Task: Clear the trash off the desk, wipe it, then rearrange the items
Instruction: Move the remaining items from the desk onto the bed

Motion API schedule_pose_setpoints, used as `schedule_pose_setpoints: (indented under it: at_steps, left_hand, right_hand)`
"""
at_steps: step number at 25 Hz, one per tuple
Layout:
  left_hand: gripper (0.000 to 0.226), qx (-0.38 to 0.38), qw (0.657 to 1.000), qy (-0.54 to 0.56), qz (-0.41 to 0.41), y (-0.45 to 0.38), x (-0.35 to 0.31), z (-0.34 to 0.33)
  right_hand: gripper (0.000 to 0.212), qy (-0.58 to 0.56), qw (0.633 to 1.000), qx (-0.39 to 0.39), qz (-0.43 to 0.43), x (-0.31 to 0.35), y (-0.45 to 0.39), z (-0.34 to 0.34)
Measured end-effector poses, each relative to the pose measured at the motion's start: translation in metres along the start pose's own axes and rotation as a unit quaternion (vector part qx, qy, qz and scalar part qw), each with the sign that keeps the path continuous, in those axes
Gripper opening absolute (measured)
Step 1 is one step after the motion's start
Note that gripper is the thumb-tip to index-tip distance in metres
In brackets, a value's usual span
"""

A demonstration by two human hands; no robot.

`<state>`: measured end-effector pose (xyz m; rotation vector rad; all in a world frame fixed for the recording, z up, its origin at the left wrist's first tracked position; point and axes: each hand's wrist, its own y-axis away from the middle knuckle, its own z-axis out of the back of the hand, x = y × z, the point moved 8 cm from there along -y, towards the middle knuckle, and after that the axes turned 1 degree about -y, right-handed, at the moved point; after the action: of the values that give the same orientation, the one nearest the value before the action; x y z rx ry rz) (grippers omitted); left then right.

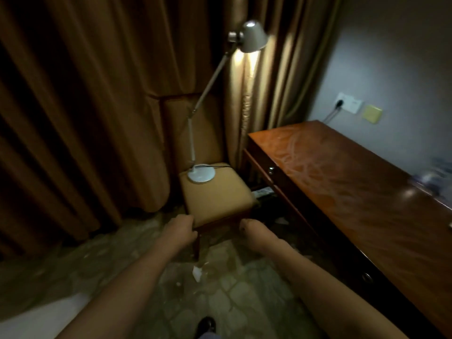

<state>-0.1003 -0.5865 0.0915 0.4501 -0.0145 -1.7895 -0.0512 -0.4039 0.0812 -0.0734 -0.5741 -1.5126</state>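
Note:
A wooden chair with a tan padded seat (217, 194) stands in front of the curtain, left of the brown wooden desk (342, 182). On the seat stands a lit white desk lamp (201, 174), its arm leaning right. My left hand (182, 228) grips the seat's front left corner, fingers curled under the edge. At the front right corner my right hand (247, 227) holds the seat frame, its fingertips hidden beneath. The desk top shows wipe streaks.
Brown curtains (85, 94) hang behind and left of the chair. A white paper scrap (197, 272) lies on the tiled floor under my arms. Blurred items (433, 177) sit at the desk's far right. A wall socket (347, 102) with a plugged cable is above the desk.

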Motion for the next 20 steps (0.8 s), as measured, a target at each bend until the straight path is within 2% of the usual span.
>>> schedule_pose_setpoints:
  at_steps: [4,9,15,17,20]
  left_hand:
    - [0.029,0.035,0.993,-0.039,-0.110,-0.085,-0.089,-0.010]
    - [0.020,0.081,0.965,-0.069,-0.238,-0.174,-0.198,-0.019]
    - [0.013,0.160,0.908,-0.129,-0.366,-0.221,-0.320,-0.071]
    - [0.009,0.180,0.883,-0.156,-0.404,-0.228,-0.365,-0.095]
    - [0.023,0.199,0.850,-0.175,-0.455,-0.232,-0.447,-0.127]
  right_hand:
    - [0.015,-0.039,0.994,-0.029,-0.096,-0.086,-0.026,0.036]
    - [0.017,-0.067,0.971,-0.083,-0.213,-0.179,-0.032,0.089]
    - [0.022,-0.111,0.919,-0.101,-0.365,-0.288,0.012,0.101]
    - [0.030,-0.127,0.902,-0.113,-0.396,-0.323,0.033,0.104]
    - [0.036,-0.137,0.880,-0.140,-0.433,-0.388,0.062,0.112]
